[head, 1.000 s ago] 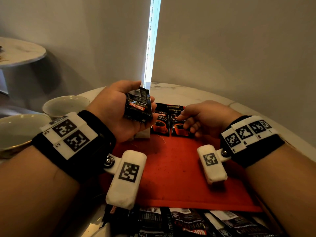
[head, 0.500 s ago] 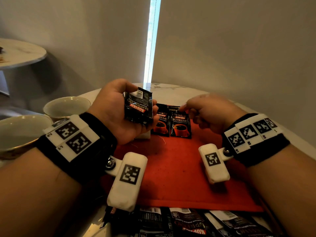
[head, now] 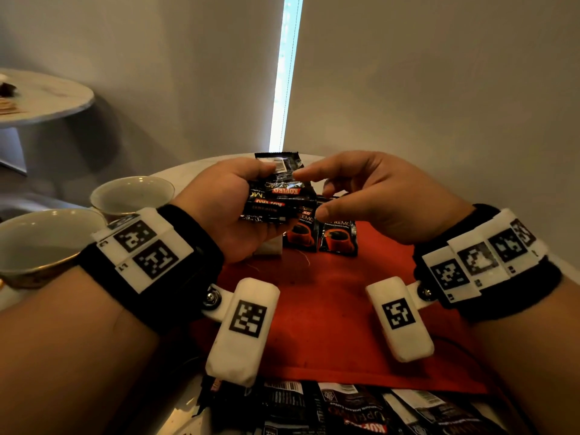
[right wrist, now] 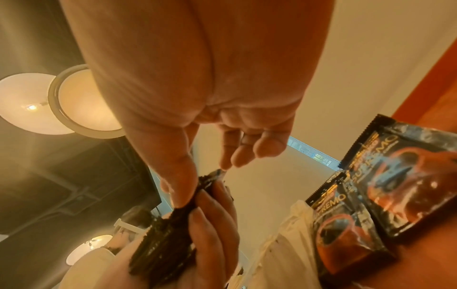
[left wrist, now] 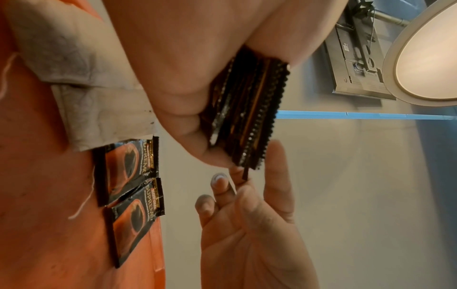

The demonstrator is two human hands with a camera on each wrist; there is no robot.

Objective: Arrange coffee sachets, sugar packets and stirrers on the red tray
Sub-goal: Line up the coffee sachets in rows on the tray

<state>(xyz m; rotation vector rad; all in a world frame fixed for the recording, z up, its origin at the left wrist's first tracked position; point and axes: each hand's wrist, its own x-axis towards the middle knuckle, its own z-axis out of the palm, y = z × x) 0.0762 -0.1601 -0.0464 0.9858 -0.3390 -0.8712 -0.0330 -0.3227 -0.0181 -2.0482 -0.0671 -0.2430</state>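
My left hand (head: 233,204) grips a stack of black coffee sachets (head: 279,196) above the far left corner of the red tray (head: 314,309). My right hand (head: 309,193) has come up to the stack, and its thumb and forefinger pinch the edge of one sachet (left wrist: 245,175) that sticks out of it. Two sachets (head: 299,233) (head: 339,238) lie side by side on the tray's far edge, face up. A white crinkled paper packet (head: 266,248) lies left of them, partly hidden by my left hand. No stirrers are in view.
Several more black sachets (head: 345,406) lie in a heap at the tray's near edge. Two pale cups (head: 131,193) (head: 40,243) stand on the table to the left. A round side table (head: 40,95) is at the far left, and the wall is close behind.
My right hand left the two sachets on the tray and rose left to the stack. My left hand lifted the stack slightly toward it.
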